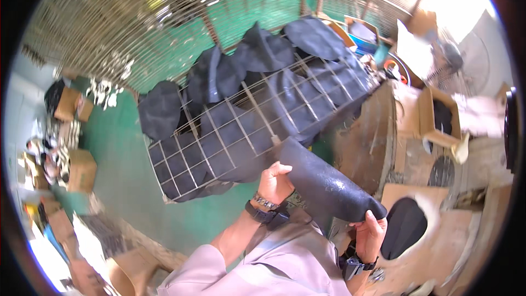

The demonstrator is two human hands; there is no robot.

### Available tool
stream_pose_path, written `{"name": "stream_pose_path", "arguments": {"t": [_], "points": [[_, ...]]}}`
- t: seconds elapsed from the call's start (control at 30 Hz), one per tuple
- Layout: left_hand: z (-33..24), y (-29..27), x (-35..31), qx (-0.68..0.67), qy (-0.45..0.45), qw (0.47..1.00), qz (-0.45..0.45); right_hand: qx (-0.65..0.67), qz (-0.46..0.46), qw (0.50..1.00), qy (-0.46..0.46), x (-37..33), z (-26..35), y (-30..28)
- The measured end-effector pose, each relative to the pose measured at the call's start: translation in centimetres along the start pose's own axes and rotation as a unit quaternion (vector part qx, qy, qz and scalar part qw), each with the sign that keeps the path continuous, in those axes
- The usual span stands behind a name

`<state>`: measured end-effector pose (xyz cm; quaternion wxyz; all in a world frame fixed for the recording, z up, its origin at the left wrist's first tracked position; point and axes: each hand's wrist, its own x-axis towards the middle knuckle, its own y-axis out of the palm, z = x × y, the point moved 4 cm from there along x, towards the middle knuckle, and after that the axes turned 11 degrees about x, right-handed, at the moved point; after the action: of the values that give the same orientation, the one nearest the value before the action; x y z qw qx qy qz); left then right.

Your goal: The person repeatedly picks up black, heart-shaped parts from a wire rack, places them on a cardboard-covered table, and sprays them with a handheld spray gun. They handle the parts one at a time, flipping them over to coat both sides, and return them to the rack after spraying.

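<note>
A glossy black rubber-like sheet [329,181] stretches between my two hands in front of my body, bowed along its length. My left hand [275,182] grips its upper left end, thumb on top. At the lower right corner, my right hand [370,234] pinches the sheet between thumb and fingers. Just beyond is a metal wire rack [260,145], with several similar dark sheets [211,74] draped over its far edge and others lying under the wires. Beside my right hand, a black oval piece [404,228] lies on a brown board [438,197].
A bench at right carries a cardboard box [438,115] with dark material inside. A fan [449,57] stands at the far right. More cardboard boxes [82,171] line the left wall. Behind the rack runs a slatted metal barrier [181,33] above a green floor [118,142].
</note>
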<state>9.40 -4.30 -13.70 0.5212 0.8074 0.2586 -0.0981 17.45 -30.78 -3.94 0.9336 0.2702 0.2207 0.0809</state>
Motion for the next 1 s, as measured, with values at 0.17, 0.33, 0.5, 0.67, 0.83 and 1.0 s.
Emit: {"name": "stream_pose_path", "arguments": {"t": [0.17, 0.33, 0.5, 0.67, 0.83, 1.0], "points": [[-9.9, -2.2, -3.4, 0.007, 0.15, 0.988, -0.044, -0.079, 0.128, 0.987, 0.05, 5.4, -3.7, 8.9], [-20.8, -7.1, -8.8, 0.002, 0.322, 0.937, -0.133, -0.14, 0.305, 0.931, 0.14, 8.8, -10.6, 24.3], [-27.5, -13.3, -19.4, 0.022, 0.538, 0.812, -0.225, -0.186, 0.478, 0.833, 0.209, 6.3, -18.3, 39.7], [-23.5, -17.9, -26.3, 0.038, 0.641, 0.702, -0.308, -0.223, 0.599, 0.713, 0.289, 3.5, -27.8, 44.5], [-9.3, -33.3, -22.7, -0.032, 0.494, 0.707, -0.505, -0.354, 0.526, 0.676, 0.375, 5.8, -42.9, 39.5], [-6.4, -35.4, -17.5, -0.046, 0.364, 0.751, -0.548, -0.54, 0.433, 0.674, 0.256, 11.0, -53.0, 31.8]]}}
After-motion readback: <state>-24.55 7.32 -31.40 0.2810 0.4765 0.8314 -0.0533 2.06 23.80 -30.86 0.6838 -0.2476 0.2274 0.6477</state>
